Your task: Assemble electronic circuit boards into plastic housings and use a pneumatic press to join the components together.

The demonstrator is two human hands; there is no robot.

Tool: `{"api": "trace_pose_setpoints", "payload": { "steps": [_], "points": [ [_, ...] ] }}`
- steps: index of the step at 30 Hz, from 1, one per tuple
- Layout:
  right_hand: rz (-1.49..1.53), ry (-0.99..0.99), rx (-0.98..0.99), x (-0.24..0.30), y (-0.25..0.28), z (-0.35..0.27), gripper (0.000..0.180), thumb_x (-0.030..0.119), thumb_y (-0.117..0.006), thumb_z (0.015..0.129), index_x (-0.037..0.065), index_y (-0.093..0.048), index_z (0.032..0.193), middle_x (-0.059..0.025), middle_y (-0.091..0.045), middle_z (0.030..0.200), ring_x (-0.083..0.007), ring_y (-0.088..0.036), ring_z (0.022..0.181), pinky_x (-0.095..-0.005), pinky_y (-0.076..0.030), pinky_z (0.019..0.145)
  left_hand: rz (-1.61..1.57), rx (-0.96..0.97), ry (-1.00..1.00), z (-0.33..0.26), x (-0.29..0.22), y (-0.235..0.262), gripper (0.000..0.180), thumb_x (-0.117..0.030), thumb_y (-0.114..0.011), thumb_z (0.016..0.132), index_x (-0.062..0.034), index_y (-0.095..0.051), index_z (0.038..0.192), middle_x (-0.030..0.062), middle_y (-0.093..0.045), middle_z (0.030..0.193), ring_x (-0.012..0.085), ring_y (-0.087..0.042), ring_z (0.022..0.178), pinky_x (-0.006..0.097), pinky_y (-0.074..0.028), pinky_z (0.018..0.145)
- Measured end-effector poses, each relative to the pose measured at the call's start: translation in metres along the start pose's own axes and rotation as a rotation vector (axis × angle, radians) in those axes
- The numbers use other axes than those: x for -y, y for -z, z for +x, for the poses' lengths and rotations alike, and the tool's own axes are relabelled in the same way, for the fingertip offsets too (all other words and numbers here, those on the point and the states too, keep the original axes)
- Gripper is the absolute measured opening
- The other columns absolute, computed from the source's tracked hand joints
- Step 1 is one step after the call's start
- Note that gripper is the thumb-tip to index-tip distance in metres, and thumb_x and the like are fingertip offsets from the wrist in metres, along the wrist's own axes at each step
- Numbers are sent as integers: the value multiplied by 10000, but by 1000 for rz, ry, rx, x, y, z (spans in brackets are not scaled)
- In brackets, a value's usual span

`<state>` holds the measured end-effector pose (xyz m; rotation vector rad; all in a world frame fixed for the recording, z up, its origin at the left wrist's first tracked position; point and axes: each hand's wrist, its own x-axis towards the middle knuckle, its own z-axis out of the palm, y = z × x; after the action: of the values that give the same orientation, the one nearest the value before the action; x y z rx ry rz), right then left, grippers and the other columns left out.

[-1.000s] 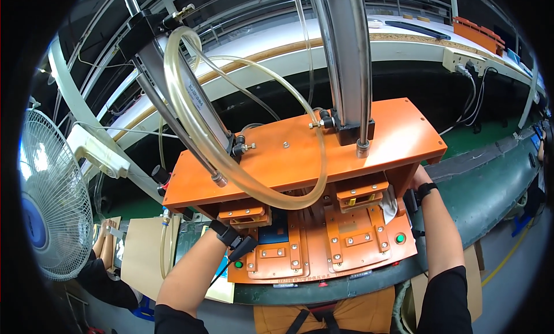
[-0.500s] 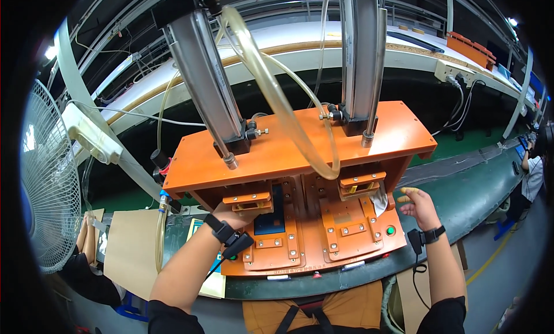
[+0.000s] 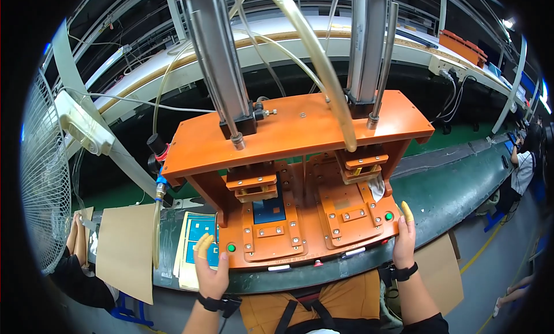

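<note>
An orange two-station press (image 3: 288, 130) stands in front of me. Its left fixture holds a flat dark blue panel (image 3: 269, 210), partly under the left press head (image 3: 252, 184). No panel shows on the right fixture (image 3: 345, 213). My left hand (image 3: 212, 271) is at the press's front left corner, beside a green button (image 3: 231, 248). Its fingers are apart and empty, some wearing yellow finger covers. At the front right side, my right hand (image 3: 405, 241) is raised near another green button (image 3: 389, 216), fingers extended, with a yellow cover on one. Neither hand holds anything.
Sheets with blue patterns (image 3: 195, 259) lie left of the press, next to brown cardboard (image 3: 125, 250). A white cloth (image 3: 377, 190) is tucked by the right press head. Hoses hang around the cylinders. A fan (image 3: 46, 178) stands far left. Other people are at both sides.
My left hand has come out from under the left press head to the front left corner. My right hand has moved down and closer to the press's right side. The view has shifted slightly.
</note>
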<state>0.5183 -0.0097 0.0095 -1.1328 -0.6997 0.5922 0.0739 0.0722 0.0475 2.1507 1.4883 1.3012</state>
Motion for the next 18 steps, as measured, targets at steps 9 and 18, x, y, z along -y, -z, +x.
{"api": "trace_pose_setpoints", "payload": {
  "steps": [9, 18],
  "points": [
    [112, -33, 151, -7, 1, 9, 458, 152, -426, 971, -52, -409, 1381, -151, -523, 1334, -205, -517, 1222, -331, -381, 1059, -682, -138, 337, -23, 7, -52, 459, -148, -373, 1007, 33, -346, 1429, 148, -444, 1398, 223, -467, 1253, 335, -360, 1068],
    [187, 16, 75, -11, -8, 8, 516, 211, -440, 937, -72, -404, 1367, -181, -543, 1311, -236, -535, 1213, -352, -398, 1052, -938, -212, 338, -19, -3, -57, 456, -221, -399, 1012, 18, -389, 1400, 153, -508, 1332, 223, -528, 1208, 339, -435, 1027]
  ]
}}
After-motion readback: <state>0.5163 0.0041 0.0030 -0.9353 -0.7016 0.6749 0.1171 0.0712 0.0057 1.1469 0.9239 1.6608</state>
